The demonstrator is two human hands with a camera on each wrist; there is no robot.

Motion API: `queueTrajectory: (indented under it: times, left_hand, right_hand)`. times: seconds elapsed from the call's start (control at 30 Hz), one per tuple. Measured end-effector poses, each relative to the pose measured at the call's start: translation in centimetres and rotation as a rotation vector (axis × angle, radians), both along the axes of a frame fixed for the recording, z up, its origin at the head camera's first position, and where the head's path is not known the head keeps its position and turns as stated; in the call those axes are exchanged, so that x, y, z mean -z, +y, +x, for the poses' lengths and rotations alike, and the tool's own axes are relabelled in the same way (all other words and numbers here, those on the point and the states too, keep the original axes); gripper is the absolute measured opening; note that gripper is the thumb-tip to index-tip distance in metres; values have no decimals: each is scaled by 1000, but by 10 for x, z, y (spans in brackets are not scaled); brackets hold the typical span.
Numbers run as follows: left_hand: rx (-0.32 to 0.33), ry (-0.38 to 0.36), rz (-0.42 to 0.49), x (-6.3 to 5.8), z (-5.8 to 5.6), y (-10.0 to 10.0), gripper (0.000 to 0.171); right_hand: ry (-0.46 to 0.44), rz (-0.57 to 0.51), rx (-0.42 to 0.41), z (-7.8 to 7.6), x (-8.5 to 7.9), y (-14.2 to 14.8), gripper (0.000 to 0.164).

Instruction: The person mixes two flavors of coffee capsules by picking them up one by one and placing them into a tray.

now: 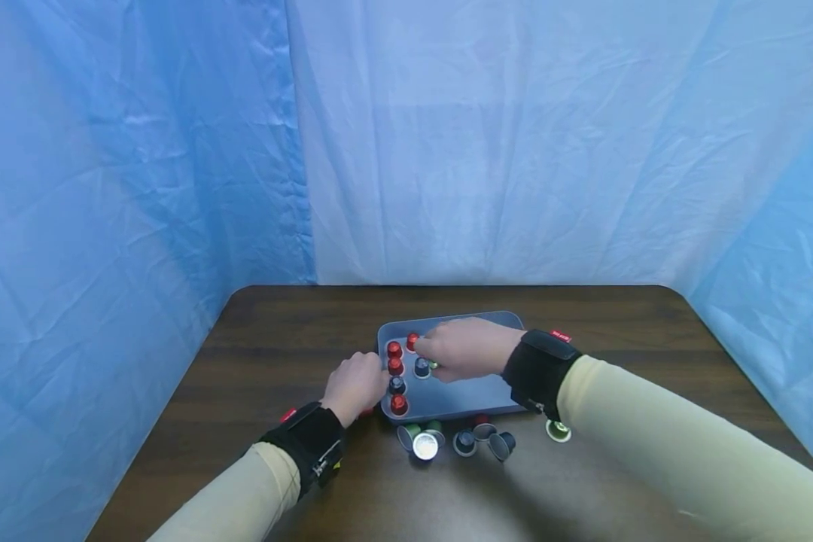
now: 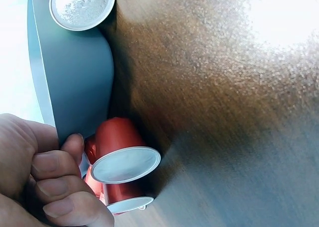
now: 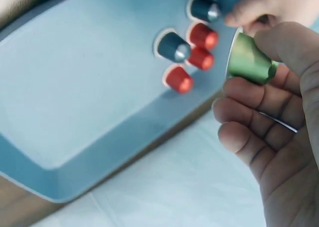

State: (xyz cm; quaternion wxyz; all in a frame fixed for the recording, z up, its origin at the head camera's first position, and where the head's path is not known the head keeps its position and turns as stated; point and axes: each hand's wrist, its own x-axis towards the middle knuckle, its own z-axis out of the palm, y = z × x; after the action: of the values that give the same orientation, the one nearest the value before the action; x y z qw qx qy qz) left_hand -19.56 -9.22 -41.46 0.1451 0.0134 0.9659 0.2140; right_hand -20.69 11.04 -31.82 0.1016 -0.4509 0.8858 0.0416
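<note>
My left hand point(image 1: 357, 382) grips the left rim of a blue-grey tray point(image 1: 467, 399); the left wrist view shows thumb and curled fingers pinching its wall. Over the tray, my right hand point(image 1: 470, 348) holds a green coffee capsule point(image 3: 250, 61) between thumb and fingers, its foil rim facing the tray. A thin silvery edge point(image 3: 279, 122) shows against the fingers; what it belongs to is hidden. Inside the tray several red capsules point(image 1: 399, 405) and dark blue capsules point(image 1: 421, 368) stand foil down, most in a row along the left side.
In front of the tray lie several loose capsules, among them a silver-lidded one point(image 1: 425, 446), a dark blue one point(image 1: 464, 443) and a green-rimmed one point(image 1: 558, 431). Red capsules point(image 2: 119, 137) lie beside the left hand, outside the tray. Blue sheeting point(image 1: 481, 150) hangs behind the wooden table point(image 1: 278, 324).
</note>
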Motion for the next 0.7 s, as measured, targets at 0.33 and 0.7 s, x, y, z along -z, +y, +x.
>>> queueTrajectory:
  times: [0.33, 0.7]
  left_hand:
    - [13, 4, -5, -1, 0, 1, 21]
    - [10, 2, -11, -2, 2, 2, 20]
  right_hand:
    - [-85, -29, 77, -9, 39, -9, 34]
    - [-115, -7, 118, -5, 59, -18, 38]
